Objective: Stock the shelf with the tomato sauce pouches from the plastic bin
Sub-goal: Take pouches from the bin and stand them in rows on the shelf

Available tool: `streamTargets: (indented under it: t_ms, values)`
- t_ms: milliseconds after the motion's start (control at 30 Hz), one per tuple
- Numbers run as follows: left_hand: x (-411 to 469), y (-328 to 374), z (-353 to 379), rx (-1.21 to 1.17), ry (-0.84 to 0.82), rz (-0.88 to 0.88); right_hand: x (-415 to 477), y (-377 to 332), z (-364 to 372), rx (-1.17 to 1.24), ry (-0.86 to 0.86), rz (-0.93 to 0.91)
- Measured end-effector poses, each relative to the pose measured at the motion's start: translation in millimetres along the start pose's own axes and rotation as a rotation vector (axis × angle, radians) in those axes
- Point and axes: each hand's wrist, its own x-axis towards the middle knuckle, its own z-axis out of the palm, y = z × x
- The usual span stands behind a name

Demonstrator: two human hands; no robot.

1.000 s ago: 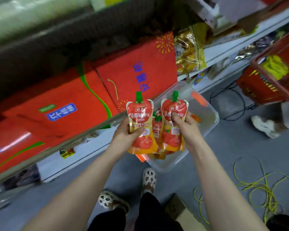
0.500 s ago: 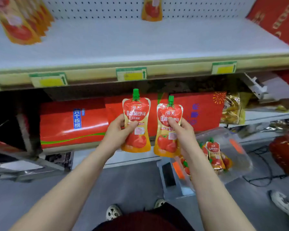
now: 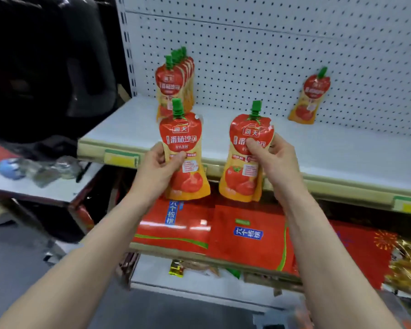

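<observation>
My left hand [image 3: 156,168] grips one red and yellow tomato sauce pouch [image 3: 184,148] with a green cap, held upright in front of the shelf edge. My right hand [image 3: 274,160] grips a second pouch [image 3: 243,172], also upright. Both hang just before the white shelf [image 3: 318,148]. On the shelf a row of several pouches [image 3: 175,84] stands at the back left. A single pouch [image 3: 311,98] leans against the pegboard at the right. The plastic bin is hardly in view, only a blurred corner at the bottom right.
White pegboard [image 3: 271,43] backs the shelf. Yellow price tags [image 3: 120,159] sit on its front rail. Red gift boxes [image 3: 247,236] fill the shelf below, with gold packets [image 3: 408,264] at the right. A low table [image 3: 33,184] with clutter stands at the left.
My view has swung up from the bin on the floor to the shelf. Both hands have lifted their pouches up to the level of the shelf's front edge.
</observation>
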Motion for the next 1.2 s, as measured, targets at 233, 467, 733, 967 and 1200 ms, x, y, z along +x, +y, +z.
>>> streamTargets:
  t_ms: [233,467,733,967,1200]
  values:
    - [61,23,-2,-0.017,0.059,0.066,91,-47,23,-0.105,-0.082,-0.006]
    - [114,8,26,0.005,0.063,0.05,198,-17,31,-0.104,-0.085,0.046]
    - [180,0,66,0.04,0.078,0.013,313,13,59,-0.147,-0.039,0.066]
    - [208,-10,80,-0.001,0.12,-0.002,364,40,87,-0.14,-0.112,0.041]
    - [218,-15,87,-0.009,0.123,-0.01,384,52,106,-0.247,-0.061,-0.024]
